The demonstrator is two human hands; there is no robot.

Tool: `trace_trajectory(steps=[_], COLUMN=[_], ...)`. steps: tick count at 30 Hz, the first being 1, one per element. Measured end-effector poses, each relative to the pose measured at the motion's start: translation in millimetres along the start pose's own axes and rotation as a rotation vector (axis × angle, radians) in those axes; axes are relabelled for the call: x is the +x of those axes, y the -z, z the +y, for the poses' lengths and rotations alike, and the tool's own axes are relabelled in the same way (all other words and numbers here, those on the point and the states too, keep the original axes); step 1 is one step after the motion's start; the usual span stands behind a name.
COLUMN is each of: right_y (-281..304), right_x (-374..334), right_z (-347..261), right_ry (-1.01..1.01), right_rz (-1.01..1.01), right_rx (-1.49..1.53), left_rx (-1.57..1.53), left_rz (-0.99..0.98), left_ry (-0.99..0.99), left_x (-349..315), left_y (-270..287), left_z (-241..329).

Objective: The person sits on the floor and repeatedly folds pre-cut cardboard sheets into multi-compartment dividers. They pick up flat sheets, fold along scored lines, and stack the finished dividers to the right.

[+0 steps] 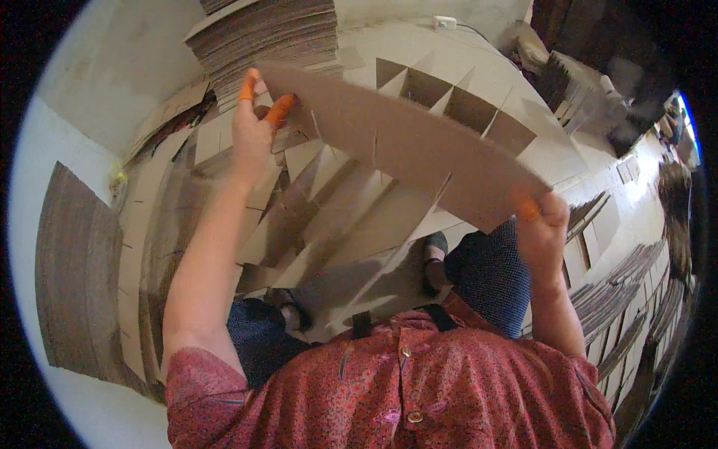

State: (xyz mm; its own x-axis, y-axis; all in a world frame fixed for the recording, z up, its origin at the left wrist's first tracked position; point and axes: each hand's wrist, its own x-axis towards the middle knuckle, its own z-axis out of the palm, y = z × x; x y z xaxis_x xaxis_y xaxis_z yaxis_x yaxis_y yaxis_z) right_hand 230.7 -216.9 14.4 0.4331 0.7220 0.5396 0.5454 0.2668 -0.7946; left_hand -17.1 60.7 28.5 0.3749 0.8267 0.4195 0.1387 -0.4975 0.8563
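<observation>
A long brown slotted cardboard strip (pixel 389 138) is raised in front of me, its slots along the lower edge. My left hand (pixel 256 131), with orange covers on fingertips, pinches its upper left end. At the lower right end my right hand (pixel 542 228) grips it, slightly blurred, also with orange at the fingers. Beneath the strip, between my feet, several cardboard strips (pixel 336 187) stand on edge side by side; the held strip hides part of them. Whether its slots touch them I cannot tell. Just beyond stands an interlocked cardboard divider grid (pixel 471 112), partly covered by the strip.
A tall stack of cardboard sheets (pixel 269 45) rises at the far left. Another stack (pixel 75 277) stands at the left by the wall. Bundles of slotted strips (pixel 613 292) lie on the right. A white plug-like box with a cord (pixel 445 23) is on the floor at the back.
</observation>
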Motion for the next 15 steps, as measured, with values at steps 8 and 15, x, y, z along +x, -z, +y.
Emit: trace_trajectory(steps=[8,15], right_y=[2.5,-3.2], right_x=[-20.4,-31.1], right_z=[2.7,22.9], right_ry=[-0.043,-0.164], right_rz=[-0.07,-0.216], right_rx=[-0.043,-0.109], left_rx=[-0.145,0.023], left_rz=[0.005,-0.19], left_ry=[0.084,0.37], left_x=[3.9,-8.3], left_y=[0.6,-1.4], left_z=[-14.3,-50.4])
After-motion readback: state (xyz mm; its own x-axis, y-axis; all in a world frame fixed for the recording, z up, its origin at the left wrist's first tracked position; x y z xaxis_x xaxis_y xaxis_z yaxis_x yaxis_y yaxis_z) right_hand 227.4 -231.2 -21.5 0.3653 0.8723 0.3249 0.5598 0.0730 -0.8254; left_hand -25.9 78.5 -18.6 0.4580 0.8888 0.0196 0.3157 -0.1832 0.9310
